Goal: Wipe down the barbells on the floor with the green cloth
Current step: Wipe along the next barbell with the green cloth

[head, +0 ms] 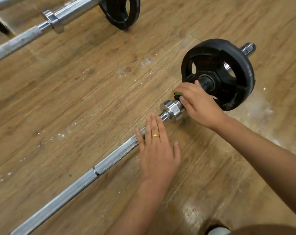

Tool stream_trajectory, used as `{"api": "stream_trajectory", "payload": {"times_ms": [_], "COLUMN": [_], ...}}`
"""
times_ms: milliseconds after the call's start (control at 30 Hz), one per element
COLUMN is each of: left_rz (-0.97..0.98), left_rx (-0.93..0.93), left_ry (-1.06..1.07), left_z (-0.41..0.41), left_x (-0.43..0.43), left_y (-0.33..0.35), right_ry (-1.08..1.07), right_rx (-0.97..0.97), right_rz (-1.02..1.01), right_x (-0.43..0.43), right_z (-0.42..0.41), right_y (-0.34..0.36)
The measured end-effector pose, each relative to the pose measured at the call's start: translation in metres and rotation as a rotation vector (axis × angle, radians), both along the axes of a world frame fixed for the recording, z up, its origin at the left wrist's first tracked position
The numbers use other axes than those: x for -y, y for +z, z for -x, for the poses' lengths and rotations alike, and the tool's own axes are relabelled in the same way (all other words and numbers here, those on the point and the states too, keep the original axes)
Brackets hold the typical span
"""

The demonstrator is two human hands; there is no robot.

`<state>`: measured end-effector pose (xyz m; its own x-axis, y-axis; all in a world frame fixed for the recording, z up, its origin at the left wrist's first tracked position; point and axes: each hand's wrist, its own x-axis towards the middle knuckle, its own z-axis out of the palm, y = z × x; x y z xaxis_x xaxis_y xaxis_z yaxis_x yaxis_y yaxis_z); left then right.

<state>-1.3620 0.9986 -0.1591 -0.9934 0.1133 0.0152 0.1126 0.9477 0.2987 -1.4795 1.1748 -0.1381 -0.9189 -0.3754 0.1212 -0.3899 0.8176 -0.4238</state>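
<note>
A chrome barbell [110,161] lies diagonally across the wooden floor, with a shiny collar [171,110] and a black weight plate [228,70] at its far end. My right hand [198,104] curls round the sleeve between collar and plate, holding the green cloth [177,94], of which only a small bit shows. My left hand [157,150], wearing a gold ring, rests flat with straight fingers on the knurled shaft just below the collar.
A second barbell [25,39] lies at the top left with its own collar [53,21] and a black plate [121,11]. Another bar [6,3] shows in the top left corner. Worn wooden floor [93,90] spreads between the bars.
</note>
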Motion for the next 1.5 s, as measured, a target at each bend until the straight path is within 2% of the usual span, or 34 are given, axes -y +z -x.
{"api": "stream_trajectory", "payload": {"times_ms": [167, 333, 500, 667, 800, 967, 1133, 1300, 1433, 1500], "left_rz": [0.028, 0.029, 0.013, 0.007, 0.002, 0.024, 0.036, 0.036, 0.081, 0.14], "left_rx": [0.032, 0.035, 0.056, 0.048, 0.069, 0.048, 0.016, -0.031, -0.091, -0.124], "left_ry": [-0.065, -0.098, -0.107, -0.148, -0.185, -0.231, -0.245, -0.274, -0.349, -0.39], "left_z": [-0.005, -0.024, -0.04, -0.048, -0.055, -0.062, -0.071, -0.083, -0.086, -0.085], "left_x": [0.0, -0.011, -0.02, -0.025, -0.024, -0.022, -0.027, -0.031, -0.027, -0.022], "left_y": [0.001, 0.0, 0.003, 0.005, 0.004, 0.001, -0.005, -0.015, -0.026, -0.03], "right_ry": [-0.139, 0.024, -0.152, -0.086, -0.193, -0.05, -0.206, -0.044, -0.247, -0.259], "right_rx": [-0.014, 0.031, -0.015, -0.008, -0.03, 0.038, 0.016, 0.0, -0.021, -0.015], "right_rz": [-0.004, -0.011, 0.008, -0.015, 0.048, 0.018, 0.04, 0.004, 0.054, 0.06], "right_x": [-0.012, -0.02, -0.024, -0.034, -0.026, -0.029, -0.032, -0.043, -0.057, -0.056], "right_z": [-0.008, -0.028, -0.037, -0.054, -0.067, -0.077, -0.085, -0.1, -0.097, -0.101], "right_y": [0.003, 0.004, 0.002, -0.002, -0.001, 0.002, 0.005, 0.002, 0.001, -0.002]}}
